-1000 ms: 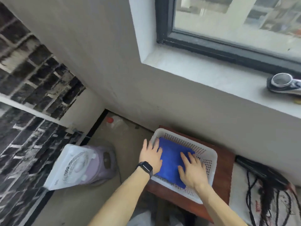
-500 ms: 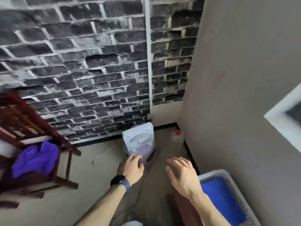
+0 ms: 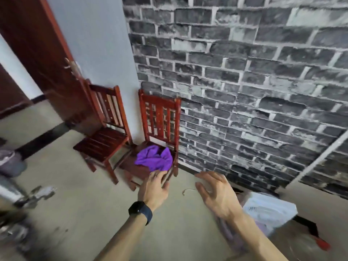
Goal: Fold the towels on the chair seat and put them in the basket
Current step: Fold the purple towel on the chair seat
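Observation:
A crumpled purple towel [image 3: 154,158] lies on the seat of a small red wooden chair [image 3: 160,117] against the brick wall. My left hand [image 3: 153,187], with a black watch on its wrist, is stretched out toward the chair, fingers relaxed and holding nothing, just short of the towel. My right hand [image 3: 216,194] hovers to the right over the floor, fingers spread and empty. The basket is out of view.
A second red chair [image 3: 105,134] with a bare seat stands left of the first. A white and lilac fan [image 3: 269,213] sits on the floor at the lower right. A red-brown door [image 3: 43,59] is at the left, a grey bin [image 3: 11,162] at the far left.
My view has swung left from the basket with the blue towel to the chairs. Both hands left the basket and now reach toward the chair with the purple towel.

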### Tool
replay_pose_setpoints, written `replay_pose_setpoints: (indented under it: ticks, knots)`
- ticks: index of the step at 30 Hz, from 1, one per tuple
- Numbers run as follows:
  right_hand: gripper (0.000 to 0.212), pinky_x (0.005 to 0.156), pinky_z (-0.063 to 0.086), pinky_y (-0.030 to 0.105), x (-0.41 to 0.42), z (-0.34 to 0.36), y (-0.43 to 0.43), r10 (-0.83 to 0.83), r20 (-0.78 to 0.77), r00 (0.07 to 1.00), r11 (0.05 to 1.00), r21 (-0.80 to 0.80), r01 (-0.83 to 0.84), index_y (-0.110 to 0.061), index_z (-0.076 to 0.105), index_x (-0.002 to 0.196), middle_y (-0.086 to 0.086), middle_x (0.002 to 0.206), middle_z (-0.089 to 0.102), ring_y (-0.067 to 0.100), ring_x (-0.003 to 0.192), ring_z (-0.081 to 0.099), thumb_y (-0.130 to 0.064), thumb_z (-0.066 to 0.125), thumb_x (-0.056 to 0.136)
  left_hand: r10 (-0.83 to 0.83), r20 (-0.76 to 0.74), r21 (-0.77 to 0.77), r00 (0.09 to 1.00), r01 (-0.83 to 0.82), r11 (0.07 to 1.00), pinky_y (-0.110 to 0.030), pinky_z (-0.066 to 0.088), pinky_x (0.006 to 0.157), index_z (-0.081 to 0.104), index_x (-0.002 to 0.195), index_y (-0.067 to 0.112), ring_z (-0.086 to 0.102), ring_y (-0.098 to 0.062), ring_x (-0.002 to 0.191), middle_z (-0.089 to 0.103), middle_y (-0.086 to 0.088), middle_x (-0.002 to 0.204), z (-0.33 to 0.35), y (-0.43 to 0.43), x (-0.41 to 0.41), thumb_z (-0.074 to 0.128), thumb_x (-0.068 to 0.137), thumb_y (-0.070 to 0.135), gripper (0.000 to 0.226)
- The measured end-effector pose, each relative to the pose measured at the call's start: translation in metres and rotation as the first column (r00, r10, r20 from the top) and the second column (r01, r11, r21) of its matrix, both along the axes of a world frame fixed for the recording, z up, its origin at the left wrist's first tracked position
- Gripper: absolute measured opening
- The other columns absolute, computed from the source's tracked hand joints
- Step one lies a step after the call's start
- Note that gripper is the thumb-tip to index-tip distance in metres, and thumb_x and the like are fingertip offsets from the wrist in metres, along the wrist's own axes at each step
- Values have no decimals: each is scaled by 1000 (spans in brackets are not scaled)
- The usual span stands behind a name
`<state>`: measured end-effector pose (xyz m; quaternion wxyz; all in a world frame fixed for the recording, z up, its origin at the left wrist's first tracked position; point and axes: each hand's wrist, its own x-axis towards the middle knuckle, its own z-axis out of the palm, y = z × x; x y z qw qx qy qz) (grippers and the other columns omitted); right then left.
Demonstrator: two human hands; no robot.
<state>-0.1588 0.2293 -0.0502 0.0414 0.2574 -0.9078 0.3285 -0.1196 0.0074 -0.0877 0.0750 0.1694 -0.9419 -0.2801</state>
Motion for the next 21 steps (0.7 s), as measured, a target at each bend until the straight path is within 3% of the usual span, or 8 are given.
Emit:
replay_pose_setpoints:
  ticks: [3,6,14,21]
  knots:
    - [22,97,28,9,-17,1,-59,53,14,999,998,-19,-52,-28,70,113,-17,115,68,2,112,54,-31,65,91,43,-20,-1,999,-43,999,-31,43,93,61,128,22,56,-21,119,61,0,126,10,-60,-7,61,89,22,39]
    - [23,98,24,4,-36,1,-107,119,27,993,993,-10,-118,-27,70,113,-16,115,69,2,112,55,-31,65,91,93,-36,-15,995,-94,995,-33,47,96,61,127,23,58,-23,117,62,0,126,10,-112,-15,60,87,26,40]
    - [27,88,43,24,-116,-15,-200,227,137,964,973,4,-230,-36,67,118,-22,116,63,11,104,56,-37,62,91,198,78,-1,977,-198,980,-35,44,102,49,138,31,50,-18,127,53,3,140,-18,-213,-68,50,94,34,44]
    - [27,89,45,29,-233,-57,-283,277,248,928,947,91,-307,-40,65,118,-20,116,61,15,112,58,-43,58,92,264,160,19,951,-270,963,-33,41,105,45,142,31,47,-18,129,51,3,142,-55,-285,-154,47,96,36,46]
